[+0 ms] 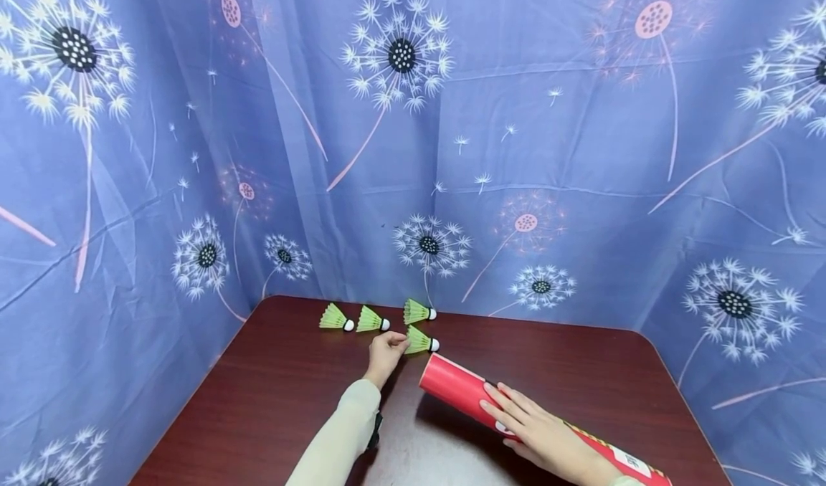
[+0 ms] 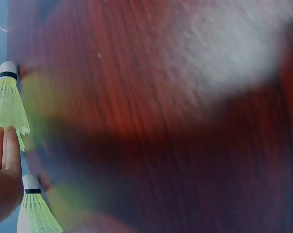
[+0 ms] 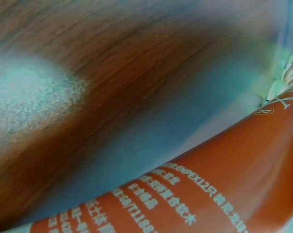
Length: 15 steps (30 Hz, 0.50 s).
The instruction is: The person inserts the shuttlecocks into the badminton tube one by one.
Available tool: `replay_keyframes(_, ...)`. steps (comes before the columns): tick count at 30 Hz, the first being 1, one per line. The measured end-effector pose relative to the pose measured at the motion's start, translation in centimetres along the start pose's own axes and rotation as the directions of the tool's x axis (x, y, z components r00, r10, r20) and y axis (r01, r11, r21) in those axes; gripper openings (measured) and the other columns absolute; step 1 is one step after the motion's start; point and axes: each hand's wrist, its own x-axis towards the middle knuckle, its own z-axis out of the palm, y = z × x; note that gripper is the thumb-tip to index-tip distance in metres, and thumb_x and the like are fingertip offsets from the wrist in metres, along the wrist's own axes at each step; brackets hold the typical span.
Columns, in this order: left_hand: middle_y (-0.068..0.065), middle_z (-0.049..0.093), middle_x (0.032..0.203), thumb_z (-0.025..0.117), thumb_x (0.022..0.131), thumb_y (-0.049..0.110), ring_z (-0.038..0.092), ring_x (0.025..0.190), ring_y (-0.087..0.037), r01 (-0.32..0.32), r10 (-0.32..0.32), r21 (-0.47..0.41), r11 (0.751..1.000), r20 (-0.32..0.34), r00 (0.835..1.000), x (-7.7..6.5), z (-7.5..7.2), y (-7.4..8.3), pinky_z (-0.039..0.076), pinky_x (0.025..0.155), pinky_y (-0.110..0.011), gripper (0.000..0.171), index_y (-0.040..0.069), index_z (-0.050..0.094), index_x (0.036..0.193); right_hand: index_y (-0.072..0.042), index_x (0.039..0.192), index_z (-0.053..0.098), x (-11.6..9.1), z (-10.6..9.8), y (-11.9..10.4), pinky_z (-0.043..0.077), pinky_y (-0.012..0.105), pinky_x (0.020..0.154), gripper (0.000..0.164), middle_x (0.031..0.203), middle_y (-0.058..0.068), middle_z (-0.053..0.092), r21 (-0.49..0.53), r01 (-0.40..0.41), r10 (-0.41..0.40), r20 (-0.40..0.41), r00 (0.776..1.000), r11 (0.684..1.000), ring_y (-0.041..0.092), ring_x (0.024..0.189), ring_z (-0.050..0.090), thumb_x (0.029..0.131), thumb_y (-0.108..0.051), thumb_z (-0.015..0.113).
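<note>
My left hand (image 1: 387,353) pinches the feather skirt edge of the nearest yellow-green shuttlecock (image 1: 421,340), whose white cork points right. The left wrist view shows the fingers (image 2: 8,145) at the wide end of that skirt. My right hand (image 1: 545,436) grips a red shuttlecock tube (image 1: 452,382) from above, fingers across it. The tube lies slanted, its far end towards the shuttlecocks and a shadow beneath it. White print covers its side (image 3: 224,170) in the right wrist view.
Three more shuttlecocks lie near the back edge: one at left (image 1: 333,317), one beside it (image 1: 371,320) and one behind the pinched one (image 1: 418,312). They rest on a dark red-brown table (image 1: 271,393). A blue dandelion-print curtain (image 1: 490,242) encloses the back and sides.
</note>
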Motion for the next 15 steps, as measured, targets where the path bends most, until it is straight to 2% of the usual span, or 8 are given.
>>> replay_keyframes(3,-0.011,0.070,0.073,0.078,0.078,0.005,0.066,0.065,-0.020,-0.009,0.010,0.044,0.999,-0.039,0.999,0.05,0.31,0.26,0.051,0.063,-0.027,0.008,-0.001,0.073,0.082,-0.011,0.145,0.042,-0.09,-0.01,0.03,0.012,0.017,0.113,0.061,0.150,0.013,0.038,0.001,0.000,0.000,0.002,1.000,1.000,0.033,0.131,0.040,0.093,-0.035,0.063)
replay_keyframes(5,-0.010,0.070,0.071,0.078,0.078,0.005,0.065,0.064,-0.019,-0.018,0.021,0.060,0.998,-0.049,0.999,0.04,0.46,0.31,0.050,0.062,-0.027,0.008,0.000,0.073,0.080,-0.011,0.145,0.043,-0.12,-0.03,0.03,0.012,0.017,0.113,0.061,0.150,0.013,0.038,0.003,0.001,-0.001,0.000,1.000,1.000,0.033,0.131,0.040,0.092,-0.034,0.065)
replay_keyframes(11,-0.011,0.070,0.072,0.076,0.078,0.002,0.065,0.065,-0.020,-0.036,0.038,0.054,0.998,-0.048,0.998,-0.34,0.33,0.27,0.049,0.062,-0.025,0.005,-0.002,0.073,0.079,-0.011,0.145,0.043,-0.15,-0.12,-0.12,0.013,0.016,0.113,0.055,0.150,0.012,0.038,0.008,-0.007,0.007,0.006,1.000,1.000,0.033,0.132,0.040,0.099,-0.040,0.049)
replay_keyframes(15,-0.010,0.070,0.073,0.076,0.079,0.002,0.063,0.064,-0.018,-0.032,0.034,0.038,0.999,-0.054,0.998,-0.66,-0.27,0.35,0.048,0.061,-0.024,0.005,-0.001,0.073,0.079,-0.010,0.144,0.043,-0.24,-0.07,0.03,0.014,0.019,0.114,0.055,0.150,0.013,0.038,-0.004,0.007,-0.007,-0.008,1.000,1.000,0.034,0.131,0.041,0.098,-0.037,0.053)
